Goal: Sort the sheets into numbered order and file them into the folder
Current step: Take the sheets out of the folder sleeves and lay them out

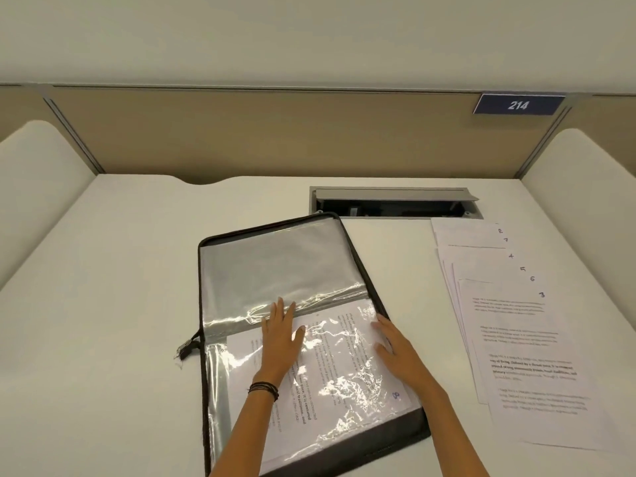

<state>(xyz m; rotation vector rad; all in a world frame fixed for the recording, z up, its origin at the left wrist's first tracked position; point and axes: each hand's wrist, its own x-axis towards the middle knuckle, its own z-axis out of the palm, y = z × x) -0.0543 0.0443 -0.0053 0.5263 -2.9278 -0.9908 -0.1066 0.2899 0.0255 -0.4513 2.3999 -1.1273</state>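
Note:
A black zip folder (351,242) with clear plastic sleeves lies open in the middle of the desk. Its near sleeve holds a printed sheet marked 8 (347,380). My left hand (279,333) lies flat on that sleeve, fingers straight, near the fold. My right hand (395,349) presses flat on the sleeve's right edge. To the right, several loose numbered sheets (516,339) lie fanned on the desk, with the sheet marked 3 on top.
A white desk (120,304) with beige partition walls behind and white side panels. A recessed cable box (392,203) with its lid raised sits just behind the folder and sheets. A blue sign 214 (518,105) is on the back wall.

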